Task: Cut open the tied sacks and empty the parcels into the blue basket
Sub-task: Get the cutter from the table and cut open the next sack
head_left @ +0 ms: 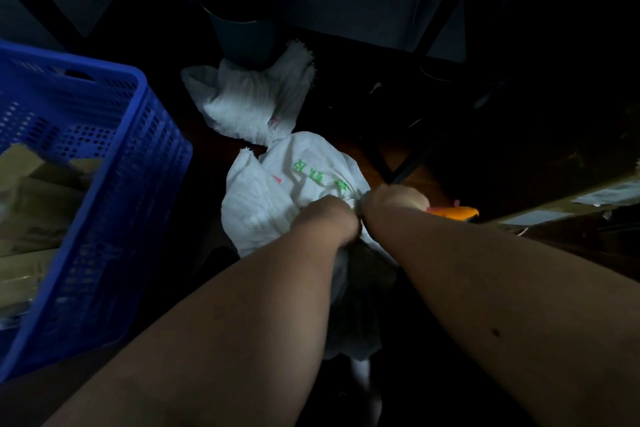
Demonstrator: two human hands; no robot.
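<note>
My two bare forearms reach down over a dim floor, left hand (329, 218) and right hand (391, 201) bunched tight on the gathered neck of a white woven sack (287, 191) printed with green characters. Both hands grip the cloth; an orange-handled tool (453, 211), likely the cutter, juts from beyond my right hand, though whether that hand also holds it I cannot tell. The sack looks soft, crinkly and slack, probably light for its bulk; I judge the bunched neck the surest hold. The blue basket (138, 135) stands just left, with brown cardboard parcels (38, 184) inside. A second, crumpled white sack (256, 100) lies beyond, against a dark bin (242, 38). Black table legs (408, 166) and cartons (554, 204) crowd the right.
</note>
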